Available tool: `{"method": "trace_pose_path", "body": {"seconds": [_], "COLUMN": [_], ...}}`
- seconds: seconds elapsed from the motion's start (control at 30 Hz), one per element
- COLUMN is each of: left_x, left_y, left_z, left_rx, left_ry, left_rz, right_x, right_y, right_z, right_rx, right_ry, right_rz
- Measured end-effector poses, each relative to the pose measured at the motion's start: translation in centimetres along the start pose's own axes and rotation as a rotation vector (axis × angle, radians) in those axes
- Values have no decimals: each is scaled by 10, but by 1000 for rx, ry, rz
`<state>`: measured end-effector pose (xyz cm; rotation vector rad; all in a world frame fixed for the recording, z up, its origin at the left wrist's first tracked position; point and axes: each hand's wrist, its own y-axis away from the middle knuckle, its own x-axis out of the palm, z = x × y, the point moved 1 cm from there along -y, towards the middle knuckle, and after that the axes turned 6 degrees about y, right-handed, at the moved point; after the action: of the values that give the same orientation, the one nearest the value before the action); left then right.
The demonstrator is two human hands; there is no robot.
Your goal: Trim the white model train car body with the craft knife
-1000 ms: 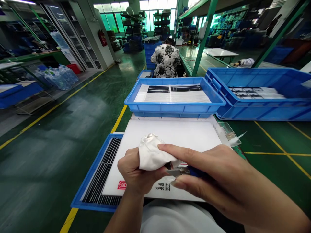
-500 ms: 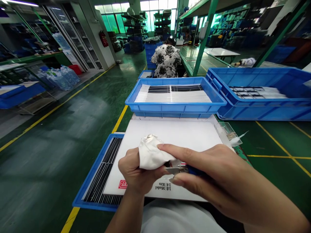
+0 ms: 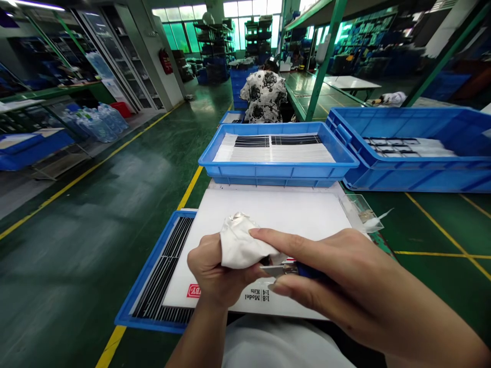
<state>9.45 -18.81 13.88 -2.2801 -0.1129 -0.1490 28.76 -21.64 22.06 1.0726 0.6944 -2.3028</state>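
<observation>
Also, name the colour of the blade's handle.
The handle is dark blue; head view.

There's the fire extinguisher [image 3: 165, 61] on the wall [image 3: 171, 91], bottles [image 3: 103, 122] bunched beside a red tub [image 3: 121, 109], yellow lines [image 3: 190, 188] striping the floor [image 3: 141, 204]!

White clothing [image 3: 284, 345], softly creased, shows at the bottom centre of the frame; the left hand [image 3: 217, 276], right hand [image 3: 330, 271] and both forearms [image 3: 201, 332] are bare; the right thumbnail [image 3: 273, 288] is long.
</observation>
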Motion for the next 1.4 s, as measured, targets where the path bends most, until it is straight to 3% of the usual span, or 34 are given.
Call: {"method": "trace_pose_path", "body": {"seconds": [0.73, 1.4], "left_x": [-1, 1], "left_y": [-1, 0], "left_z": [3, 2], "left_rx": [91, 63], "left_ry": [24, 38], "left_rz": [53, 78], "right_x": [-1, -4], "right_y": [0, 2], "right_z": [-6, -4], "right_rx": [0, 8], "right_ry": [-30, -21], "right_rz": [1, 32]}}
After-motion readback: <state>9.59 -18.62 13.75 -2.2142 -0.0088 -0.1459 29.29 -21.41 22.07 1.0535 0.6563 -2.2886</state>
